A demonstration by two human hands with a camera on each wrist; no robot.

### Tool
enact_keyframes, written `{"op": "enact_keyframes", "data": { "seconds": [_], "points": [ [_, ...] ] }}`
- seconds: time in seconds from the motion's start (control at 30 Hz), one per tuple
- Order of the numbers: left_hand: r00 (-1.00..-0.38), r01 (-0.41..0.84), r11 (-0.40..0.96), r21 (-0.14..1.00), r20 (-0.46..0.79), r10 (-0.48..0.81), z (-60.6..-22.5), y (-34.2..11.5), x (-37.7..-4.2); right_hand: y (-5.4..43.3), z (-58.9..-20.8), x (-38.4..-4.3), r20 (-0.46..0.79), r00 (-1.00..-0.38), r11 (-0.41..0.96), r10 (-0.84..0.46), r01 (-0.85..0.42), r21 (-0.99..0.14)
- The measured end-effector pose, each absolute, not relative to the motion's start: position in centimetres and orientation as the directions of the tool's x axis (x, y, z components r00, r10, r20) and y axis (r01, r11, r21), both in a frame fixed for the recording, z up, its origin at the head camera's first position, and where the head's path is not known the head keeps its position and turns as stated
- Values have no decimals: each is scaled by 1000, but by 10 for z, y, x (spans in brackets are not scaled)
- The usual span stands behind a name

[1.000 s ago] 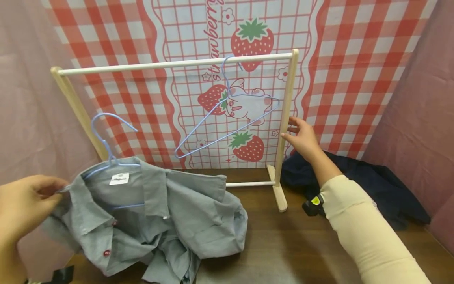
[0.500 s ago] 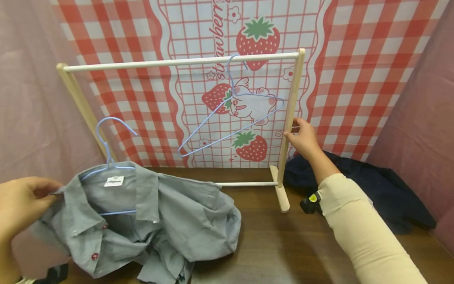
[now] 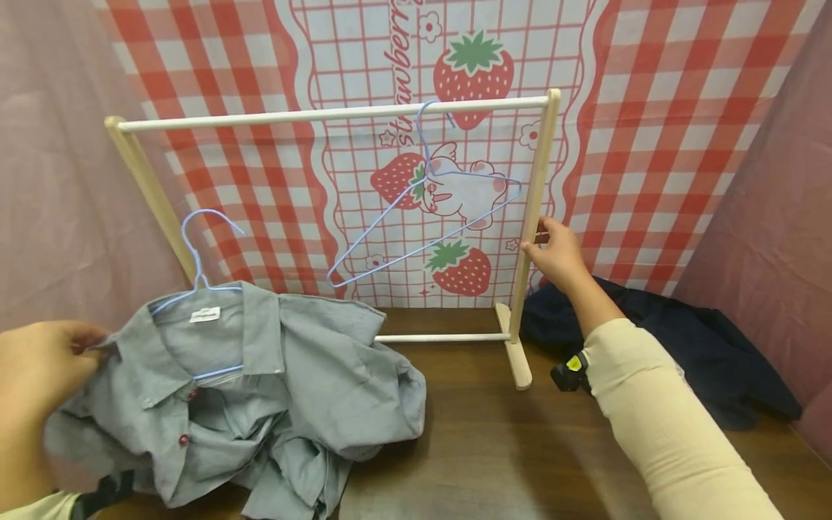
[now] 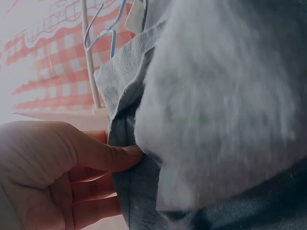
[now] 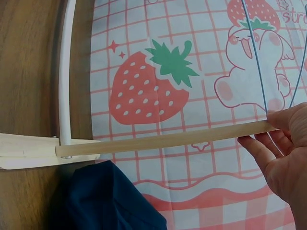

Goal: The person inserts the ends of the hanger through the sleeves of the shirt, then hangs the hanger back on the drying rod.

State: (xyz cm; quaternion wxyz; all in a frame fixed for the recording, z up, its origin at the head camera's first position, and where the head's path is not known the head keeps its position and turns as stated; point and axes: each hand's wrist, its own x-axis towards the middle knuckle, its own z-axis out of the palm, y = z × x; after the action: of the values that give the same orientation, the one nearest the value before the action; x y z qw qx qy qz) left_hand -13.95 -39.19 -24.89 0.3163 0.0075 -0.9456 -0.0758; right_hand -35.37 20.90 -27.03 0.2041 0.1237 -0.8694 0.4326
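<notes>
Near left: left hand [image 3: 45, 390] pinches the grey shirt [image 3: 338, 361] beside its collar, thumb against fingers, probably to hold the neck opening up and spread. Blue hanger [image 3: 196, 256] sits inside the shirt, hook rising through the collar, free of the bar. Whether the shirt's hem rests on the bench [image 3: 468, 433]: cannot tell. Farther, at right: right hand [image 3: 557, 251], well apart from the left, clamps thumb and fingers on the rack's right post [image 3: 534, 180], likely to steady it. Dark cloth [image 3: 689, 339] lies crumpled beyond the right forearm. Bare hanger [image 3: 427, 166] hangs from the white top bar [image 3: 292, 117], toward its right end. Checked cloth [image 3: 637, 180] behind everything, apparently as backdrop.
</notes>
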Motion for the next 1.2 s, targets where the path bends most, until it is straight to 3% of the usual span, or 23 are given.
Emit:
{"op": "enact_keyframes", "data": {
  "seconds": [0.27,0.83,1.2],
  "points": [
    [-784,-5,983,183,610,-118,-243,-388,-140,209,-270,-353,459,-887,595,-49,-395,-700],
    [-671,-98,961,261,695,-257,-208,-363,-155,207,-269,-352,461,-885,616,-60,-397,-681],
    [-667,-137,966,219,700,-254,-176,-355,-175,208,-270,-352,468,-882,614,-58,-401,-680]
  ]
}}
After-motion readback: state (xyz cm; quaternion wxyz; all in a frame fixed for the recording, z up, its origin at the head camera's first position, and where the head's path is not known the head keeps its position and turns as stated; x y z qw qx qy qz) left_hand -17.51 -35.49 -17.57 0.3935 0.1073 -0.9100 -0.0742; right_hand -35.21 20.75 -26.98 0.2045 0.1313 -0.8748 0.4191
